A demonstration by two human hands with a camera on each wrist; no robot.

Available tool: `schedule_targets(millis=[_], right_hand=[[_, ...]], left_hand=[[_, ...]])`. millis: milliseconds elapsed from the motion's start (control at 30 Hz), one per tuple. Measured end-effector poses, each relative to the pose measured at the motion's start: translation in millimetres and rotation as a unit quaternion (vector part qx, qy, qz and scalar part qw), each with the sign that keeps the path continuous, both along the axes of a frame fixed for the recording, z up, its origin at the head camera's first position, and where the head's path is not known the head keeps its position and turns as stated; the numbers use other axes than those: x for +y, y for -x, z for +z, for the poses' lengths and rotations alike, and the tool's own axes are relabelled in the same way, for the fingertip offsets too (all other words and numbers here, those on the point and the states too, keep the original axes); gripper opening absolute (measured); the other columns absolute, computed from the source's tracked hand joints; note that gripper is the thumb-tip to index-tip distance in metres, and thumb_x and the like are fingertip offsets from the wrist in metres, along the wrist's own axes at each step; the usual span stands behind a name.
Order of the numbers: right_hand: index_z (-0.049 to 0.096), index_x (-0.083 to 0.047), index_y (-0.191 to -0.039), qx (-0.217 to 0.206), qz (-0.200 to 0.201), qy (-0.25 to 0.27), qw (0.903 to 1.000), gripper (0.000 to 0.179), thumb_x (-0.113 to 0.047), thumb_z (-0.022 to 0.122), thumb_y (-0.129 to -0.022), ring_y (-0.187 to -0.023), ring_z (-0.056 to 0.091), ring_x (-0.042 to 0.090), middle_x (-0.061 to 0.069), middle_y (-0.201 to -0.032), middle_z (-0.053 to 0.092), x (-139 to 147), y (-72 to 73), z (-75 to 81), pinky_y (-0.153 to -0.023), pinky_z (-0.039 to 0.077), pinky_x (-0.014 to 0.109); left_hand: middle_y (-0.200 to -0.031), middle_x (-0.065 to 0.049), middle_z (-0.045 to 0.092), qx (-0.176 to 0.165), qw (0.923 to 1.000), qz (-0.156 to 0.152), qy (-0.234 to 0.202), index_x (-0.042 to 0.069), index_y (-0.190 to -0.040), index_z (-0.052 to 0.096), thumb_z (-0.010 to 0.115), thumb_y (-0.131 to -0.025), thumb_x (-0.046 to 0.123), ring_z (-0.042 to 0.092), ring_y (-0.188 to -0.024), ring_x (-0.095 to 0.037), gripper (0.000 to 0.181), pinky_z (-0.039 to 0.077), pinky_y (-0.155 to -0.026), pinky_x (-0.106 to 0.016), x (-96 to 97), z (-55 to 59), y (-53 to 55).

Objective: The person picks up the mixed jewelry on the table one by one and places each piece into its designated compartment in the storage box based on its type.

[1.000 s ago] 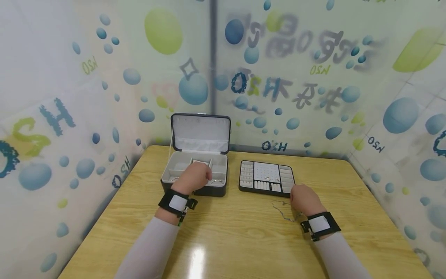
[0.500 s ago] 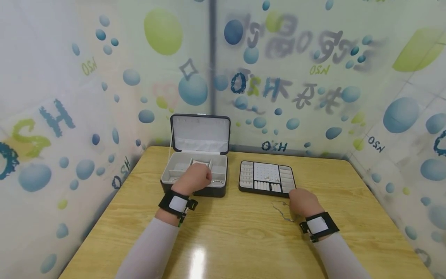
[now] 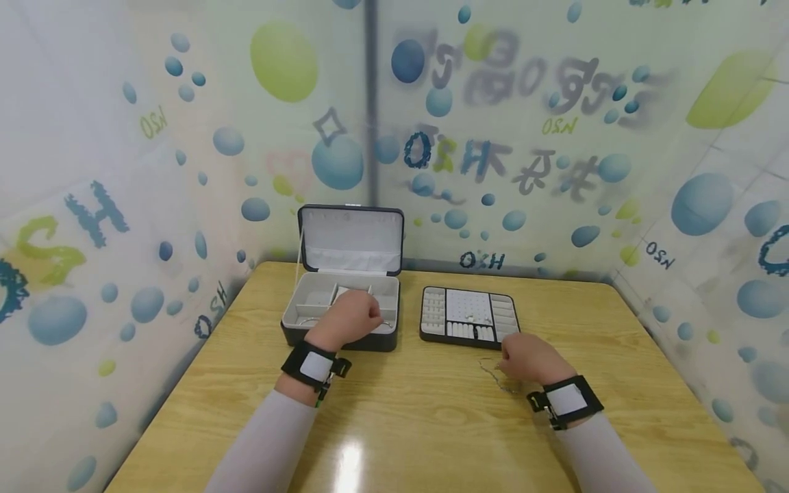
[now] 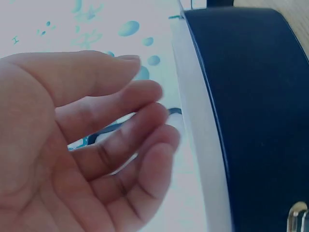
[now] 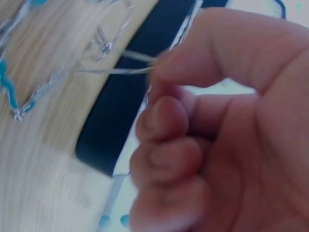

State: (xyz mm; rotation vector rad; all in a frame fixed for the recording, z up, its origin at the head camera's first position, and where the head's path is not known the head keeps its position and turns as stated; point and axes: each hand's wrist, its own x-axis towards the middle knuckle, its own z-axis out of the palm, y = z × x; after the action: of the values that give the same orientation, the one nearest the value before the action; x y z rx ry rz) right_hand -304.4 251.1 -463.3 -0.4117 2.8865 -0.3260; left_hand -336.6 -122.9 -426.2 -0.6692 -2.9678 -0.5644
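Observation:
Over the front of the open jewelry box [image 3: 386, 340] hovers my left hand [image 3: 346, 319]. Its fingers are loosely curled with nothing between them in the left wrist view, beside the box's dark outer wall [image 4: 251, 106]. My right hand [image 3: 535, 359] is low at the front right corner of the jewelry tray [image 3: 453, 340]. Between thumb and forefinger it pinches the thin end of a silver bracelet [image 5: 48, 82] with turquoise parts and a small charm. The rest of the bracelet trails on the table toward the left. The other right fingers are curled into the palm.
Inside the box are divided compartments with a silvery curved piece [image 3: 387, 324] at the front right. The tray holds ring rolls and a white earring panel [image 3: 468, 305] with a few small earrings. A patterned curtain [image 3: 456, 171] stands behind the wooden table [image 3: 431, 424].
My right hand has shifted a little left with the bracelet end, and its fingers now cover more of that end. The left hand has stayed over the box. The head view has turned slightly.

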Motion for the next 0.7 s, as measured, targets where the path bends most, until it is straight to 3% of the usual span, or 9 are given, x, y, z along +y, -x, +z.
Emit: schedule_targets(millis=[133,367,533,700], right_hand=[[0.052,-0.013,-0.070,0.023,0.029,0.049,0.9981,0.022,-0.006,0.064,-0.087,-0.059,0.042,0.014,-0.004,-0.064,0.041,-4,1.4,5.9,-0.058,0.033,0.030],[0.052,-0.015,-0.074,0.055,0.075,0.088,0.9918,0.021,-0.005,0.063,-0.088,-0.063,0.042,0.011,-0.005,-0.067,0.041,-10,-2.7,18.1,-0.061,0.033,0.027],[0.052,-0.019,-0.076,0.079,0.119,0.128,0.9814,0.021,-0.004,0.062,-0.087,-0.064,0.042,0.007,-0.009,-0.069,0.041,-16,-7.2,26.3,-0.061,0.035,0.025],[0.054,-0.021,-0.078,0.099,0.158,0.176,0.9665,0.023,-0.002,0.063,-0.086,-0.066,0.044,0.004,-0.011,-0.072,0.044,-25,-14.9,33.7,-0.062,0.038,0.023]], left_hand=[[-0.057,0.009,0.049,0.015,0.9997,-0.012,-0.015,0.019,-0.061,0.062,0.070,-0.097,0.015,0.046,-0.055,-0.009,0.037,0.038,-0.056,-0.025,5.1,2.8,-3.6],[-0.061,0.009,0.056,0.026,0.9994,-0.024,-0.008,0.019,-0.067,0.069,0.071,-0.097,0.017,0.051,-0.059,-0.009,0.030,0.043,-0.062,-0.026,18.6,4.6,-9.6],[-0.060,0.012,0.054,0.028,0.9978,-0.059,-0.011,0.016,-0.070,0.074,0.074,-0.097,0.018,0.047,-0.057,-0.005,0.027,0.041,-0.059,-0.023,35.7,0.8,-15.6],[-0.061,0.014,0.051,0.003,0.9930,-0.115,-0.026,0.015,-0.073,0.077,0.074,-0.099,0.020,0.044,-0.056,-0.003,0.026,0.040,-0.058,-0.021,57.4,0.7,-31.8]])
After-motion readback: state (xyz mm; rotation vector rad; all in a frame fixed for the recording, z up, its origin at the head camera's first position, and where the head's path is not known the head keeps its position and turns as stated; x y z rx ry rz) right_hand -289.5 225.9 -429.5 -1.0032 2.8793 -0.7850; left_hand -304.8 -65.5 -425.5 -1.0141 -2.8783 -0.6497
